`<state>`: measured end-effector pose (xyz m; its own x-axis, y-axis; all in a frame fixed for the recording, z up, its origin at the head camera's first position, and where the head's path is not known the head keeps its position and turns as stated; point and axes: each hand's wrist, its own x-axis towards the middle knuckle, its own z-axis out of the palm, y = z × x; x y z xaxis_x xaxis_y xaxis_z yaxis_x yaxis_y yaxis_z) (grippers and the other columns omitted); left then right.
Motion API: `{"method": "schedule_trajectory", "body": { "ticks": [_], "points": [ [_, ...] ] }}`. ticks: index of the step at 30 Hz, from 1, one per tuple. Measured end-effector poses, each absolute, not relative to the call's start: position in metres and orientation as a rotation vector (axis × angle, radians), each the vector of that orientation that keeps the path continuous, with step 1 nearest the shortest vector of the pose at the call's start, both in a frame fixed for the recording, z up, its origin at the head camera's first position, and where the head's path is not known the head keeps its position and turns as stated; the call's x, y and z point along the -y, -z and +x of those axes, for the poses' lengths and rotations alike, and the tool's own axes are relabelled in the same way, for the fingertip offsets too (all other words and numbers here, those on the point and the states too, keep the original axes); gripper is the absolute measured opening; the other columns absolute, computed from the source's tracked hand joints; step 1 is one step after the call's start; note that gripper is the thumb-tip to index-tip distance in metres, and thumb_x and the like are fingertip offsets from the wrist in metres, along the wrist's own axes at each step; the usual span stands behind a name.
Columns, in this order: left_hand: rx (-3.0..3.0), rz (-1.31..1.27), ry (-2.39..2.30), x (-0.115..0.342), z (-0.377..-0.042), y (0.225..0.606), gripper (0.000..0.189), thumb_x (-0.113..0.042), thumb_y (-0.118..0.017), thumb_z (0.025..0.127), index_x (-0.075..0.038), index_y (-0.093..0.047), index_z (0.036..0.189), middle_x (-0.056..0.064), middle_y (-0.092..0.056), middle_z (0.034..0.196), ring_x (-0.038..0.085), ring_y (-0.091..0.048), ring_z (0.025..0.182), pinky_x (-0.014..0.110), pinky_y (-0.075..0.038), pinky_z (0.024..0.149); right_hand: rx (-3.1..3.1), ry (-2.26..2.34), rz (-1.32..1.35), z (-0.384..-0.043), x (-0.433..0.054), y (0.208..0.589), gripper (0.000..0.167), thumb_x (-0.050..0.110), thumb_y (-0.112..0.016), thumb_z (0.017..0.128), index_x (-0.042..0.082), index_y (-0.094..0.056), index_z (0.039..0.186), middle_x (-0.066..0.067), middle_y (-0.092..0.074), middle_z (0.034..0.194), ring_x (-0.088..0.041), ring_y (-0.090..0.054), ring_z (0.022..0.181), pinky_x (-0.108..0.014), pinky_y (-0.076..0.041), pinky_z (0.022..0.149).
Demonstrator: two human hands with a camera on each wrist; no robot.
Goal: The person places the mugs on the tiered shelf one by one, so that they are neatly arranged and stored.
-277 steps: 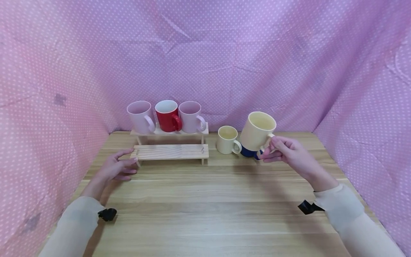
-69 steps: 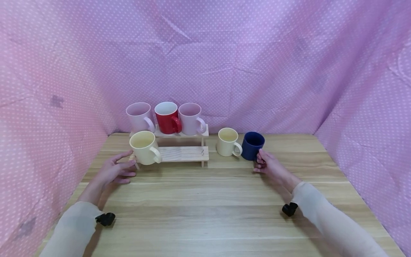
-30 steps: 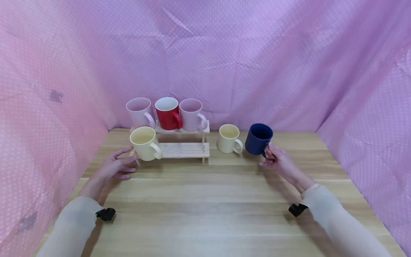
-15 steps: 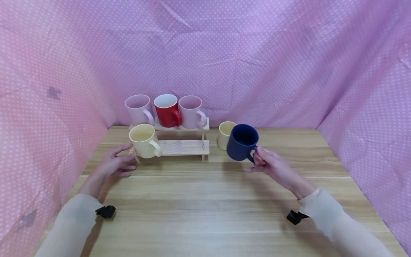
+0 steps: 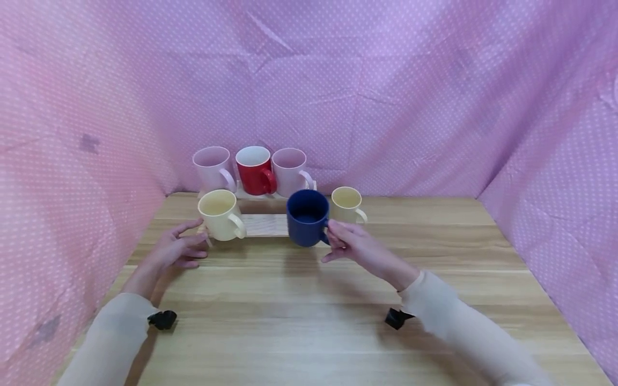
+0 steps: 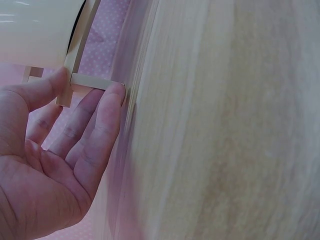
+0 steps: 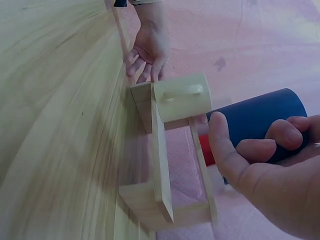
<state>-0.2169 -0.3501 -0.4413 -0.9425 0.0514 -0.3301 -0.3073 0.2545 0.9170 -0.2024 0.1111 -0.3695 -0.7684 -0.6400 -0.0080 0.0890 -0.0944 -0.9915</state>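
My right hand (image 5: 359,244) pinches the handle of a navy blue mug (image 5: 305,225), held upright in front of the right end of the two-tier wooden rack's lower shelf (image 5: 265,225). In the right wrist view the navy mug (image 7: 260,120) is beside the rack (image 7: 162,165), partly covered by my fingers. My left hand (image 5: 174,249), fingers spread and relaxed, touches the rack's left end; its thumb meets the board and a fingertip meets the leg (image 6: 95,81). A cream mug (image 5: 222,217) stands on the lower shelf's left end, handle toward the right.
The upper shelf carries a pale pink mug (image 5: 212,169), a red mug (image 5: 253,174) with white inside, and another pale pink mug (image 5: 288,174). A second cream mug (image 5: 345,206) stands on the wooden table (image 5: 289,321) right of the rack. Pink dotted cloth (image 5: 309,96) surrounds the table.
The right hand took the navy mug by its handle, lifted it and carried it left, past the second cream mug. Earlier, a cream mug went onto the lower shelf. The left hand stayed put.
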Motion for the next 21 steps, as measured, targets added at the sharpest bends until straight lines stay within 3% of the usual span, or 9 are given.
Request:
{"method": "schedule_trajectory", "body": {
  "ticks": [4,11,21],
  "points": [
    [-2.244,-0.237,-1.735,0.349,-0.217,0.442,0.082,-0.037,-0.071,0.097,-0.020,-0.024,0.162,0.019,-0.070,0.120,0.025,-0.074,0.091,0.046,-0.063,0.076,-1.690,1.921,-0.579,-0.215,-0.081,0.376,0.040,0.034,-0.043,0.111,0.007,-0.043,0.081,0.001,-0.029,0.073,-0.016,-0.028,0.062,-0.054,-0.057,0.090],
    [-2.217,-0.247,-1.748,0.347,-0.216,0.443,0.081,-0.036,-0.070,0.098,-0.020,-0.023,0.162,0.014,-0.073,0.114,0.025,-0.074,0.091,0.046,-0.063,0.075,-1.658,1.933,-0.556,-0.232,-0.045,0.390,0.045,0.036,-0.043,0.111,0.006,-0.039,0.077,0.001,-0.027,0.071,-0.016,-0.025,0.060,-0.051,-0.059,0.089],
    [-2.240,-0.263,-1.730,0.349,-0.216,0.442,0.083,-0.039,-0.071,0.097,-0.020,-0.024,0.162,0.014,-0.072,0.118,0.025,-0.074,0.092,0.047,-0.063,0.078,-1.622,1.928,-0.493,-0.242,-0.013,0.402,0.043,0.032,-0.042,0.111,0.008,-0.039,0.076,0.001,-0.027,0.068,-0.014,-0.023,0.057,-0.062,-0.054,0.092]
  ]
}}
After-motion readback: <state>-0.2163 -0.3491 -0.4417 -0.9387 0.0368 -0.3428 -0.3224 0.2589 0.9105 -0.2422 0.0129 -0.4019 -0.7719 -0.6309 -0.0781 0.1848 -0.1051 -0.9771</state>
